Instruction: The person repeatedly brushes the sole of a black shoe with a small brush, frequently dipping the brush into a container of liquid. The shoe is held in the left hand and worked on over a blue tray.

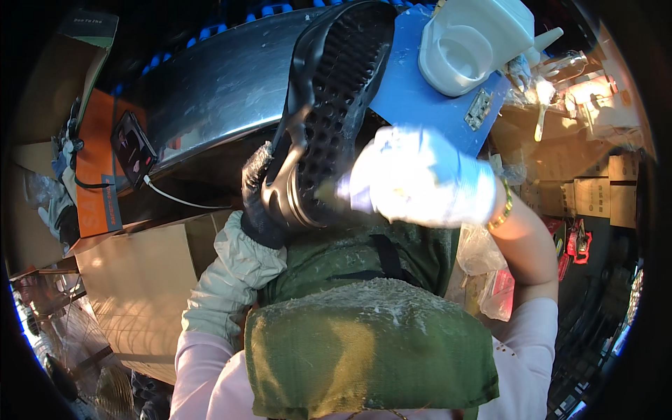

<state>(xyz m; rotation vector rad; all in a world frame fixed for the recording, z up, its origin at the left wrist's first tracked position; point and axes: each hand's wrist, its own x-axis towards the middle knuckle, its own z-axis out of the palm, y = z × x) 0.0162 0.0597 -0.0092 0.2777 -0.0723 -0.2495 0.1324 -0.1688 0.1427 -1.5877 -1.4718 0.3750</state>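
A black moulded shoe with a dimpled face turned up lies across the edge of a shiny metal surface, its near end over my lap. My left hand, in a dark glove dusted with pale residue, holds the shoe's near end from the left side. My right hand, in a white glove and blurred, is closed on a small tool with a purplish part. The tool's yellowish tip is at the near end of the dimpled face; its kind is too blurred to tell. A green apron with pale shavings covers my front.
On a blue sheet stand a white plastic container and a small metal piece. A phone with a white cable leans by an orange box at left. Cardboard boxes are stacked at right.
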